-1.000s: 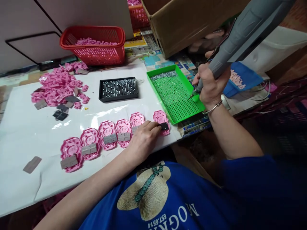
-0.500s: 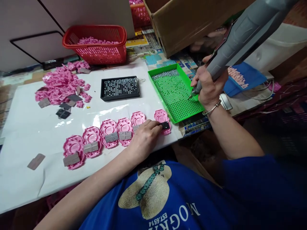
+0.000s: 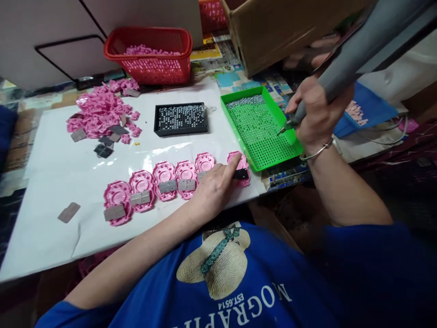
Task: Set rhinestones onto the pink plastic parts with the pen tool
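My right hand (image 3: 319,111) is wrapped around a grey electric screwdriver (image 3: 344,68). Its bit points down over the green tray (image 3: 239,152), a perforated one with small screws in its holes and a heap of them at the far end. My left hand (image 3: 216,184) rests on the white table sheet, holding the rightmost pink plastic shell (image 3: 243,161), index finger stretched across it. On that shell lies a small black plate (image 3: 241,174), partly covered by the fingers. Left of this hand stands a row of several similar pink shells (image 3: 141,182) carrying grey plates (image 3: 139,198).
A black perforated tray (image 3: 180,132) of screws sits mid-table. Behind are a pink parts pile (image 3: 100,111), a red basket (image 3: 150,70) and a cardboard box (image 3: 283,36). A blue tray (image 3: 378,107) lies right; a loose grey plate (image 3: 68,212) lies left.
The view has shifted slightly. My left index finger has straightened upward across the pink shell. The screwdriver stays in my right hand, its bit raised a little above the green tray.
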{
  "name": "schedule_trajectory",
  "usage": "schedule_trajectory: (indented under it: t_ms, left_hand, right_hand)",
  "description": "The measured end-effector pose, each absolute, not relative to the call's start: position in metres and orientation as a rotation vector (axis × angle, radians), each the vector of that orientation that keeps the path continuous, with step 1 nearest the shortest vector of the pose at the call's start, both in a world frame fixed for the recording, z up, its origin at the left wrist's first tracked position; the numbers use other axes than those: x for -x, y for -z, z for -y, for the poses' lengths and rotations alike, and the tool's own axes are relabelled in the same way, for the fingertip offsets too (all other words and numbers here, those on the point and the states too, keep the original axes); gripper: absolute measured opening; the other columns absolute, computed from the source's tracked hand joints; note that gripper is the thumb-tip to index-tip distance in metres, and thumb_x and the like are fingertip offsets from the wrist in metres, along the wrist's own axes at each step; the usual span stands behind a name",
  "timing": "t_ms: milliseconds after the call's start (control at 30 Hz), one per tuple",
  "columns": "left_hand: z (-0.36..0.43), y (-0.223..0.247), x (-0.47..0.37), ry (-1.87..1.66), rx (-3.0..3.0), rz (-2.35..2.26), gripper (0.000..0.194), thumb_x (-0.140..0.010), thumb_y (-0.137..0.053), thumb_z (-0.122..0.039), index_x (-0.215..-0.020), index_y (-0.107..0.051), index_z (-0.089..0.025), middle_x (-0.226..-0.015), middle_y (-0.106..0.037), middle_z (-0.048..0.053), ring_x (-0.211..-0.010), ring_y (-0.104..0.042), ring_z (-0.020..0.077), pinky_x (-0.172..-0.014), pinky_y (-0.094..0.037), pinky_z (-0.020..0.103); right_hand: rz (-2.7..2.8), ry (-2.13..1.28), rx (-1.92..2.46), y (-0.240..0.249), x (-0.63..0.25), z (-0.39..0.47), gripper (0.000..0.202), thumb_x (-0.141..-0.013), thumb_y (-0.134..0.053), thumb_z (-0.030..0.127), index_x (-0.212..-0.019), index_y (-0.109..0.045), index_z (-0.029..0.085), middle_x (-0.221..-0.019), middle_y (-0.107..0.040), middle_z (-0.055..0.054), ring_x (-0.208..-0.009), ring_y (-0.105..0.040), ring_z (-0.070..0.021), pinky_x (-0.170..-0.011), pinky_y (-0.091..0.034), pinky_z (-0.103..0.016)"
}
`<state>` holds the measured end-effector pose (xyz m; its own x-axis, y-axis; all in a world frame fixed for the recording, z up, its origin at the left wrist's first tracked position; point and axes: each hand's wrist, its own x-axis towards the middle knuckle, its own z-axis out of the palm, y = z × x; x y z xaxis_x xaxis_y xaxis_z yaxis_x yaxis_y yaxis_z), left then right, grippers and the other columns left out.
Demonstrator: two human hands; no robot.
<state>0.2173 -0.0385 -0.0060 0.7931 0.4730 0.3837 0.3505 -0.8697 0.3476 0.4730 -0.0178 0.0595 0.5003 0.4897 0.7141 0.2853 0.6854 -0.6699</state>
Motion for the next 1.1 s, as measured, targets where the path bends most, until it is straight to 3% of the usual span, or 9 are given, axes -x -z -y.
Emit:
schedule_trajectory:
  t_ms: [100, 167, 367, 700, 833, 1100]
  left_hand:
    - [0.039, 0.009, -0.218, -0.689, -2.669, -0.664, 0.077, -0.091, -0.05, -0.009, -0.157, -0.012, -0.017, -0.095, -0.067, 0.005, -0.085, -0.063, 0.0179, -0.078, -0.053, 0.031]
    - [0.039, 0.009, -0.218, -0.665, -2.646, -0.673, 0.082, -0.09, -0.049, -0.008, -0.158, -0.006, -0.018, -0.095, -0.067, 0.005, -0.086, -0.063, 0.018, -0.078, -0.053, 0.031]
    - [0.04, 0.003, -0.217, -0.651, -2.65, -0.651, 0.084, -0.089, -0.049, -0.01, -0.157, 0.0, -0.017, -0.093, -0.066, 0.005, -0.085, -0.062, 0.0196, -0.076, -0.052, 0.033]
    - [0.043, -0.003, -0.22, -0.574, -2.654, -0.718, 0.063, -0.092, -0.048, -0.012, -0.149, -0.019, -0.01, -0.094, -0.065, 0.007, -0.085, -0.062, 0.0203, -0.075, -0.049, 0.03]
    - [0.042, -0.001, -0.219, -0.577, -2.67, -0.709, 0.061, -0.094, -0.048, -0.013, -0.148, -0.021, -0.012, -0.095, -0.064, 0.007, -0.087, -0.062, 0.0201, -0.076, -0.05, 0.03]
    - [0.042, 0.001, -0.22, -0.567, -2.633, -0.707, 0.055, -0.096, -0.046, -0.013, -0.148, -0.027, -0.011, -0.097, -0.063, 0.008, -0.089, -0.061, 0.0198, -0.079, -0.051, 0.03]
  right_hand:
    - [1.069, -0.137, 0.853, -0.075, -0.448, 0.027, 0.021, -0.078, -0.074, 0.038, -0.098, -0.067, 0.034, -0.062, -0.053, 0.006, -0.046, -0.044, -0.0129, -0.043, -0.04, -0.03]
    - [1.033, -0.177, 0.895, -0.082, -0.426, 0.038, 0.018, -0.082, -0.069, 0.042, -0.098, -0.069, 0.034, -0.059, -0.046, 0.004, -0.05, -0.047, -0.0149, -0.043, -0.039, -0.03]
    - [1.123, -0.583, 0.666, -0.075, -0.376, 0.067, 0.03, -0.078, -0.078, 0.031, -0.105, -0.067, 0.023, -0.065, -0.057, 0.006, -0.042, -0.048, -0.0108, -0.04, -0.039, -0.028]
    - [1.144, -0.674, 0.793, -0.049, -0.365, 0.068, 0.028, -0.079, -0.075, 0.04, -0.106, -0.066, 0.039, -0.061, -0.057, 0.007, -0.043, -0.049, -0.0138, -0.044, -0.045, -0.031]
    - [1.148, -0.682, 0.766, -0.044, -0.366, 0.067, 0.029, -0.079, -0.074, 0.038, -0.108, -0.067, 0.04, -0.063, -0.056, 0.006, -0.046, -0.051, -0.0156, -0.049, -0.046, -0.033]
    - [1.195, -0.729, 0.902, -0.039, -0.37, 0.069, 0.034, -0.076, -0.075, 0.051, -0.105, -0.06, 0.04, -0.065, -0.053, 0.006, -0.048, -0.047, -0.0163, -0.052, -0.048, -0.035]
